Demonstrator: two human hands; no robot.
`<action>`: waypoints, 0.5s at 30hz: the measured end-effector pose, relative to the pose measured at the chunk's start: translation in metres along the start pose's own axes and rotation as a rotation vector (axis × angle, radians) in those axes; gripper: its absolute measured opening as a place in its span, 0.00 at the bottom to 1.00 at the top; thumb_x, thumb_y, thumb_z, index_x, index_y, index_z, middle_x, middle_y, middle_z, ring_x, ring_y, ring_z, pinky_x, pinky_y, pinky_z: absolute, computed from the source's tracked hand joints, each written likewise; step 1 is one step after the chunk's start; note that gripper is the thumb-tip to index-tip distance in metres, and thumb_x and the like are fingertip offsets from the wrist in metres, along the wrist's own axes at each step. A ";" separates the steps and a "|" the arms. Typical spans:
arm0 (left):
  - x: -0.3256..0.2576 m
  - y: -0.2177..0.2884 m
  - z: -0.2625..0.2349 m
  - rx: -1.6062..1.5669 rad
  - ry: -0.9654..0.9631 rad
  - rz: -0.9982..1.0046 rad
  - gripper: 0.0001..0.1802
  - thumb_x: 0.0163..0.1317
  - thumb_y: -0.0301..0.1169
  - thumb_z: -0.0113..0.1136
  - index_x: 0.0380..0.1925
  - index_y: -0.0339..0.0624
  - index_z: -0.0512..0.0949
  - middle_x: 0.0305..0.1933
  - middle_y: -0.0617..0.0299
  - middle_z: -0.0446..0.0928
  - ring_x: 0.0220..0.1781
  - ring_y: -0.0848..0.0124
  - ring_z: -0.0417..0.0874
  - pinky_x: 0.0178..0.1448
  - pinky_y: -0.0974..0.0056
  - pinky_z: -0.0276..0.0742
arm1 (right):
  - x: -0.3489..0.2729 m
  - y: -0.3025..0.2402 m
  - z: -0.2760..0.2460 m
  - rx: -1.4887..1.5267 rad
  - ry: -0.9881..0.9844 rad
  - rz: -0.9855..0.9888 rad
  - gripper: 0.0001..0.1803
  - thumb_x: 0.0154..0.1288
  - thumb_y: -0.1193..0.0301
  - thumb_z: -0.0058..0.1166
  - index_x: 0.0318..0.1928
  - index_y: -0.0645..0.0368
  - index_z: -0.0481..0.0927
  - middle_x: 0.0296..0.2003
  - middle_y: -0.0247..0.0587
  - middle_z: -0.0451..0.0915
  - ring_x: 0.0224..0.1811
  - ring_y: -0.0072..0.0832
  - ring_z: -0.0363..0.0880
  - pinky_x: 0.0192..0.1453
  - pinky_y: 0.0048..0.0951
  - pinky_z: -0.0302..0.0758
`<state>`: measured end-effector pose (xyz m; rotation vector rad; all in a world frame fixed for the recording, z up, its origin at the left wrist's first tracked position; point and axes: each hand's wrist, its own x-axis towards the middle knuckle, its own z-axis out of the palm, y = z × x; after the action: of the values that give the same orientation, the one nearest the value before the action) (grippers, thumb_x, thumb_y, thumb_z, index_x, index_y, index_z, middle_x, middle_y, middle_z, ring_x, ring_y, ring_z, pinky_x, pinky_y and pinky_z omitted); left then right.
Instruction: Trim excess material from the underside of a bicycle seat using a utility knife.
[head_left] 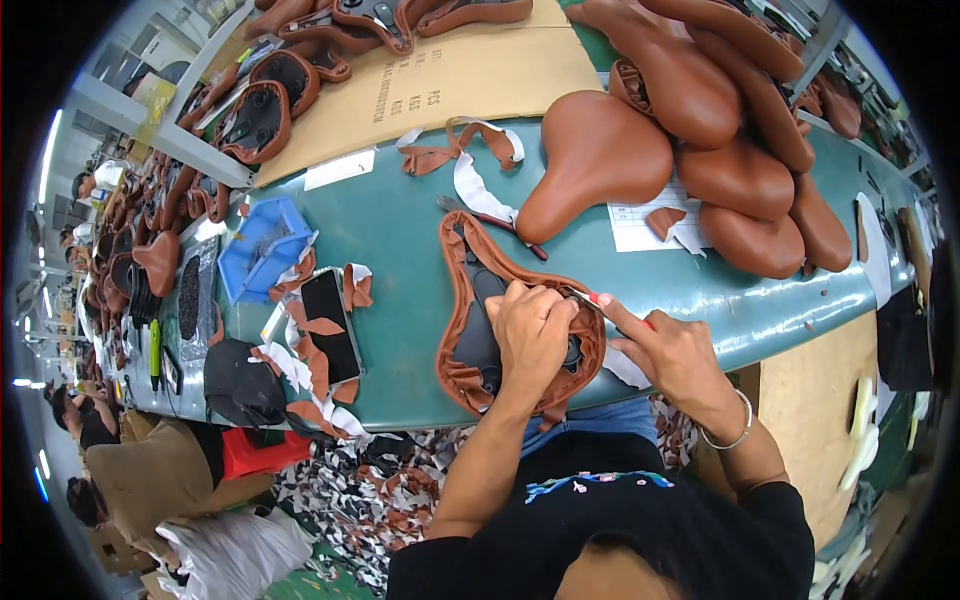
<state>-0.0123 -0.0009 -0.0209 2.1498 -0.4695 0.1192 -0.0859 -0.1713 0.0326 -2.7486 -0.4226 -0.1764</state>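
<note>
An upturned brown bicycle saddle [455, 290] lies at the table's near edge, its dark base and folded cover edge facing up. My left hand [535, 330] is closed over its wide end, fingers bent and pressed against the cover; the fingertips are partly hidden. In my right hand [675, 360] is a red-handled cutting tool [597, 299], its metal tip at the saddle's right rim. Most of the tool is covered by my fingers, so its exact kind cannot be told. Red-handled pliers [495, 220] lie just beyond the saddle's narrow end.
Finished-looking brown saddles [600, 150] are piled at the far right. Leather scraps [470, 160] lie beyond the pliers. Left are a blue bin [265, 245], a phone-like dark device [330, 325] and a black pouch [240, 380]. Cardboard [430, 85] covers the back; scraps [350, 495] litter the floor.
</note>
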 end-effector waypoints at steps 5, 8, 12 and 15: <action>-0.002 0.000 0.001 -0.156 0.034 -0.009 0.10 0.49 0.31 0.57 0.13 0.41 0.74 0.19 0.63 0.73 0.30 0.66 0.70 0.42 0.62 0.56 | -0.025 -0.020 -0.005 -0.130 -0.046 0.123 0.28 0.60 0.62 0.56 0.62 0.45 0.68 0.17 0.43 0.70 0.13 0.37 0.71 0.15 0.36 0.66; -0.002 -0.004 -0.005 -0.207 0.015 -0.059 0.11 0.49 0.30 0.57 0.12 0.41 0.73 0.18 0.63 0.72 0.28 0.67 0.69 0.42 0.62 0.55 | -0.038 -0.027 -0.008 -0.044 -0.098 0.199 0.27 0.60 0.62 0.56 0.61 0.46 0.69 0.18 0.43 0.70 0.15 0.39 0.72 0.17 0.36 0.67; 0.000 0.000 -0.008 -0.124 0.003 -0.013 0.12 0.49 0.30 0.57 0.11 0.41 0.72 0.17 0.63 0.72 0.28 0.67 0.68 0.42 0.62 0.55 | -0.029 -0.008 -0.012 0.175 0.045 0.175 0.27 0.60 0.64 0.56 0.61 0.48 0.69 0.19 0.44 0.71 0.18 0.41 0.73 0.21 0.37 0.69; -0.001 -0.002 -0.003 -0.074 -0.012 -0.010 0.11 0.49 0.32 0.56 0.12 0.40 0.73 0.18 0.63 0.73 0.29 0.67 0.69 0.42 0.62 0.55 | -0.021 -0.001 -0.007 0.321 0.214 0.128 0.29 0.60 0.66 0.56 0.62 0.49 0.67 0.20 0.44 0.72 0.20 0.43 0.73 0.25 0.38 0.70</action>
<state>-0.0122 0.0026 -0.0205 2.0809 -0.4628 0.0814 -0.1065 -0.1786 0.0361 -2.4002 -0.1964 -0.3344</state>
